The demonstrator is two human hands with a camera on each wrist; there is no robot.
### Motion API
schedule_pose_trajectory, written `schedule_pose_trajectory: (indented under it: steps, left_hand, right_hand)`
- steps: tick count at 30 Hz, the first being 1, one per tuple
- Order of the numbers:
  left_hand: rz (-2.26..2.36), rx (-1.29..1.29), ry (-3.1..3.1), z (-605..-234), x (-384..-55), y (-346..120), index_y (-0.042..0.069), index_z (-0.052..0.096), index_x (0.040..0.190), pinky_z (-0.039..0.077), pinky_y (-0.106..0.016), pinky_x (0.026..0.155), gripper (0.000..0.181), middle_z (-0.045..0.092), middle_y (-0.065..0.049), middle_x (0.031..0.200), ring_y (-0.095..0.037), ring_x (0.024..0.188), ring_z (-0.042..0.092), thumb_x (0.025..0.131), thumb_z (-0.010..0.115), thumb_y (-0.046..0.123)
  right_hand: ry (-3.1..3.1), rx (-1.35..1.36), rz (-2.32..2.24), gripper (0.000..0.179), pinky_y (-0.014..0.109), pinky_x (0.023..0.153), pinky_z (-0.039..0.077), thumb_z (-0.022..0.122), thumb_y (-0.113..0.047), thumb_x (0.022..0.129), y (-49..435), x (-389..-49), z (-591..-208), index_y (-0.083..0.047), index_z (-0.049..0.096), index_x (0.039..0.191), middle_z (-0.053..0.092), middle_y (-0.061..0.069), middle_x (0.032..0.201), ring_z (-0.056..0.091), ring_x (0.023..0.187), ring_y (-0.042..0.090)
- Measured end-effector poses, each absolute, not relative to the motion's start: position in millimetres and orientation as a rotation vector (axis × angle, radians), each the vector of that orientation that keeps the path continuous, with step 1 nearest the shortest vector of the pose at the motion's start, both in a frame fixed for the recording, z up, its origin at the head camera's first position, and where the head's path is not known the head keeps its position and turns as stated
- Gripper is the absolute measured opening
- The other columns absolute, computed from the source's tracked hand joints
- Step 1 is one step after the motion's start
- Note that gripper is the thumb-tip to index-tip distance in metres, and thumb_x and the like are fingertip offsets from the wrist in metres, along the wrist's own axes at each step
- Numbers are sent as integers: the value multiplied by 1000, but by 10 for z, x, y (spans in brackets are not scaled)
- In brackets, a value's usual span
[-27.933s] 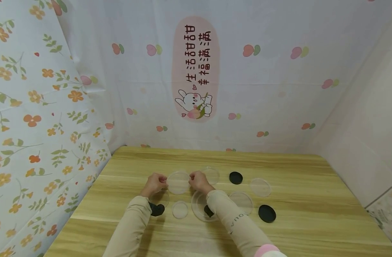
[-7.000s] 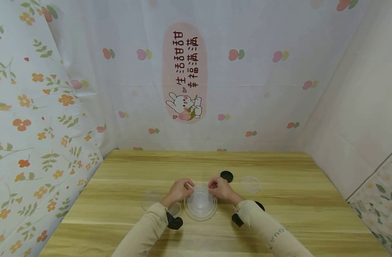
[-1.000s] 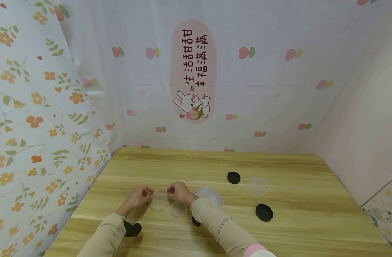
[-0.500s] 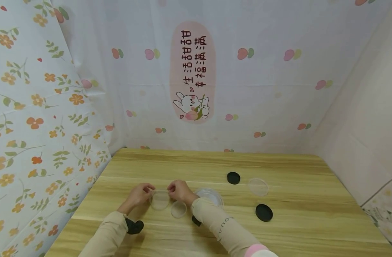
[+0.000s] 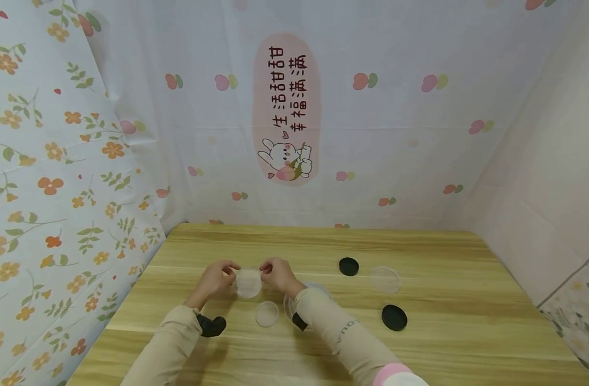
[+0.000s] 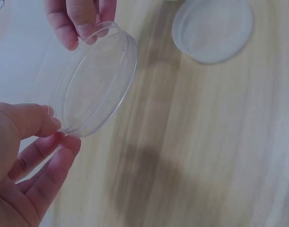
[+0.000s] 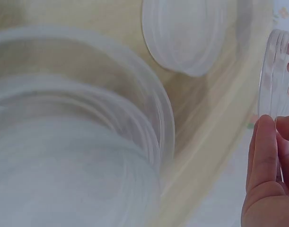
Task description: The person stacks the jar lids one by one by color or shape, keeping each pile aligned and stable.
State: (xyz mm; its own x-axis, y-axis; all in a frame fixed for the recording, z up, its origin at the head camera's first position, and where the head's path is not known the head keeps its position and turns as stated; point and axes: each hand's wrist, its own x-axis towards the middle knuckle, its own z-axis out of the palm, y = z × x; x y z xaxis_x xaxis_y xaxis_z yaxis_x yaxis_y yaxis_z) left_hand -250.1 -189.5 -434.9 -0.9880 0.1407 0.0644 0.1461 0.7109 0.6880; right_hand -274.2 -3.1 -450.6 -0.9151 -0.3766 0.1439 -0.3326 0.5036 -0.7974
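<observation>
Both hands pinch one clear petri dish (image 5: 248,284) by its rim, from opposite sides, and hold it tilted above the table. At its left edge are the thumb and fingertips of my left hand (image 5: 216,279); the left wrist view shows this pinch closely, with the dish (image 6: 99,80) see-through and shallow-walled. My right hand (image 5: 278,276) grips the opposite edge. In front of the dish a smaller clear round dish (image 5: 267,313) lies on the wood. A nested stack of clear dishes (image 7: 78,156) stands below my right wrist, partly hidden by the forearm in the head view.
Two black round lids (image 5: 349,266) lie to the right, the other black lid (image 5: 394,318) nearer the front. A clear disc (image 5: 385,280) lies between and beyond them. The wooden table (image 5: 444,343) meets patterned cloth at its back edge.
Since half a second ago, the hands have raised the dish and shifted it slightly back and right. Much earlier, more clear dishes lay spread out; seven seconds ago both hands were at the stack.
</observation>
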Motion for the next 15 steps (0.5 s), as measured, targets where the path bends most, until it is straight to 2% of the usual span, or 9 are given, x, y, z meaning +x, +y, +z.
schedule_pose_trajectory:
  steps: [7,15]
  left_hand:
    - [-1232,-258,-2893,-4276,-2538,-1760,0,61,101,34,-23,42,23,56,-5,74,-24,59,57,80,52,-1]
    - [-1216,-303,-2885,-4209,-2578,-1568,1,63,99,37,-25,43,22,56,-4,71,-21,58,58,78,56,0]
  right_hand:
    - [2653,-581,-1451,10,20,57,47,58,4,76,107,-2764,-4418,4,61,86,58,8,74,55,66,14]
    - [2628,-552,-1517,6,20,53,48,58,5,77,295,-2809,-4401,4,59,82,57,7,72,55,60,12]
